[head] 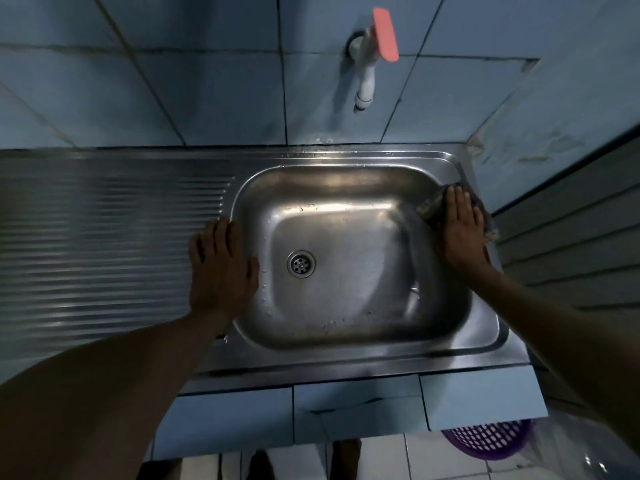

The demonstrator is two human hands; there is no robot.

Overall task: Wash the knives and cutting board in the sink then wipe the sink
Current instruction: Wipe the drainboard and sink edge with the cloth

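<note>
Your right hand (462, 233) lies flat, fingers straight and close together, pressing a dark cloth (433, 204) onto the right rim of the steel sink (346, 161). The cloth shows ahead of your fingertips and along the outer side of the hand; part of it hangs over the rim toward the basin. Nothing is pinched; the palm holds it down.

Your left hand (221, 268) rests palm down on the sink's left rim, fingers spread and straight, the thumb reaching toward the basin. It holds nothing.

Between your two hands the basin lies open, with the round drain (300, 264) nearer your left hand than your right. Water drops and pale streaks show on the basin floor and along the near wall. No knives or cutting board appear in view.

Left of your left hand runs the ribbed draining board (110, 251), part of the same steel desk top. Beyond both hands, on the blue tiled wall (207, 81), a white tap (365, 81) with a pink handle (385, 34) points down over the back rim. No water runs from it.

Below your right forearm, on the floor, a purple perforated basket (488, 441) shows under the desk edge.
</note>
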